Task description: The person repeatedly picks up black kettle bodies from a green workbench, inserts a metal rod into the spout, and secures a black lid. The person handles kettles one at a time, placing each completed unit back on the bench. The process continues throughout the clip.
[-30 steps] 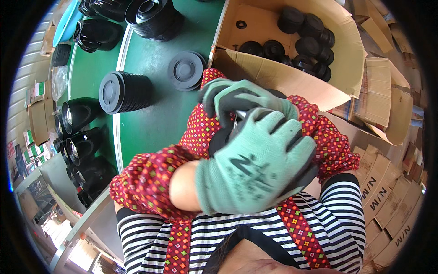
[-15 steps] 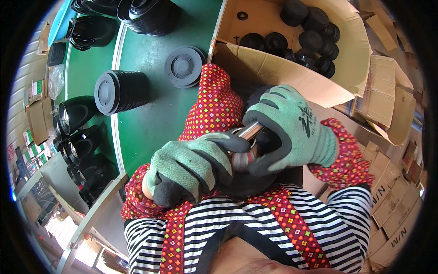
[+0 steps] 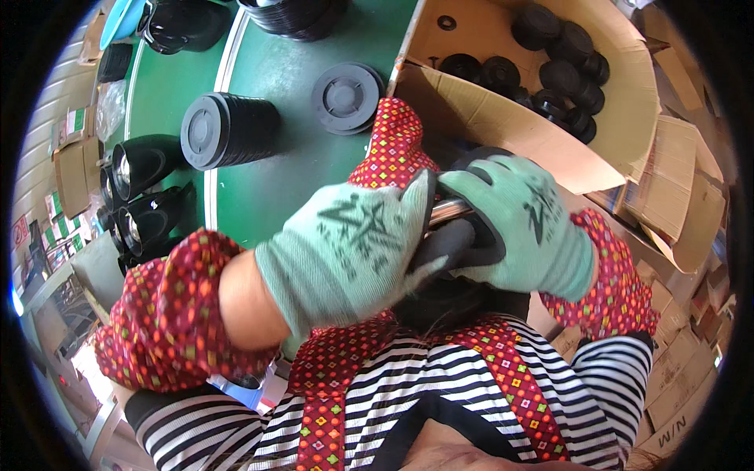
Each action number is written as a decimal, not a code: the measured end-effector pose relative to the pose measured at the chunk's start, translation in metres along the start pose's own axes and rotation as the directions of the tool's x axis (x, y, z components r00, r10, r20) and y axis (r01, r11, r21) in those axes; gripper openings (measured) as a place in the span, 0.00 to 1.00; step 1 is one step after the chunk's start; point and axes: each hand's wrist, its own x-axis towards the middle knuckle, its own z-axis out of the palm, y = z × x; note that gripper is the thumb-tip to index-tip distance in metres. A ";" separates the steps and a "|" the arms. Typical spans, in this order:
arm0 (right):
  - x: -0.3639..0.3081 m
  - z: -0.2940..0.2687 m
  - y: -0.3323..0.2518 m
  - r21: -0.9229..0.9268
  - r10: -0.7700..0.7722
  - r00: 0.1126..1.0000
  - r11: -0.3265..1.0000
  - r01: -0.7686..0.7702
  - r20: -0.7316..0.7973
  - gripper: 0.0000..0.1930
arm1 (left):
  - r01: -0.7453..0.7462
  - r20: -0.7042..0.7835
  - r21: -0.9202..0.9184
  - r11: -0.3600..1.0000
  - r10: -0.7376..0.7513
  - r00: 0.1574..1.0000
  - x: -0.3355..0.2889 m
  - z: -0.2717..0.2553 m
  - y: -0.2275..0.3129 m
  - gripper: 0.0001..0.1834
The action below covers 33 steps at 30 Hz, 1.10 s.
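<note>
Green-gloved R hand [image 3: 528, 224] has grip curled round shiny silver metal tube [image 3: 449, 210]; green-gloved L hand [image 3: 353, 250] alongside, can't tell its grip. Handling looks unfinished, tbh.

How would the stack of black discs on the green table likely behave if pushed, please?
The stack of discs might topple, standing many layers high with no visible strap. Its top disc seems stiff, given the crisp rim.

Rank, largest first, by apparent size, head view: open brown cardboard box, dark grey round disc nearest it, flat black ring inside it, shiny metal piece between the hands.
Open brown cardboard box
Dark grey round disc
Flat black ring
Unranked: shiny metal piece, partly covered
</note>
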 end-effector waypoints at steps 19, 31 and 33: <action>-0.038 -0.024 -0.045 -0.295 -0.070 0.993 0.955 0.038 -0.097 0.44 | -0.330 -0.596 -0.035 0.943 0.245 0.764 0.013 0.045 -0.092 0.24; -0.050 0.043 -0.020 0.462 0.138 0.917 0.885 0.055 -0.374 0.25 | 0.499 -0.715 -0.071 0.863 -0.393 0.578 -0.143 0.183 -0.181 0.39; -0.027 0.022 -0.022 0.563 0.302 0.851 0.827 -0.010 -0.429 0.20 | 0.286 -0.791 -0.093 0.954 -0.245 0.560 -0.139 0.163 -0.145 0.55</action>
